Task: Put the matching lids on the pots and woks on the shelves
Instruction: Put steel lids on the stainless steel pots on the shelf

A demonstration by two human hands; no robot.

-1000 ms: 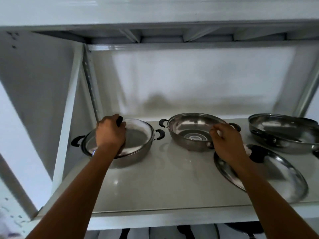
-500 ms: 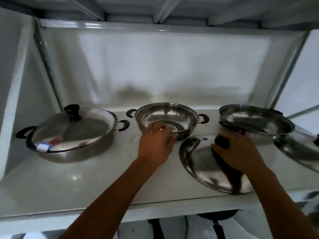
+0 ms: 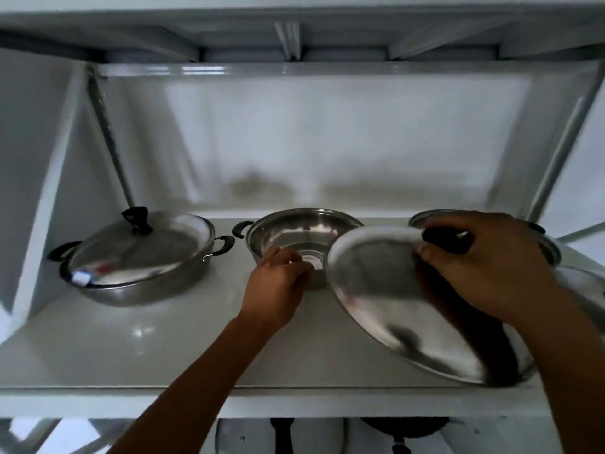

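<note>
Where the white shelf [image 3: 131,348] runs up to its left post, a steel wok [image 3: 137,290] sits already covered; its lid [image 3: 147,250] lies level in the rim, with a black knob [image 3: 136,217] on top and a small white tag [image 3: 82,277] at the near left edge; black handles stick out on both sides. Just to the right, near but not touching, stands an open pot [image 3: 294,224], shiny inside, with one black handle showing on its left. The left hand [image 3: 275,290] reaches up from below to that pot; its fingers curl over the near rim and grip it, though motion blur hides the fingertips. Right of the pot, a steel lid [image 3: 393,296] is held at a steep tilt; its raised far edge overlaps the pot's right rim in the view, and its low near edge is close to the shelf's front lip; whether it touches the shelf I cannot tell. The right hand [image 3: 491,267] grasps this lid by its black lid knob [image 3: 447,240], fingers wrapped around it. Behind that hand a third pot [image 3: 553,253] shows only bits of its rim; at the far right edge lies part of another lid [image 3: 586,290].
</note>
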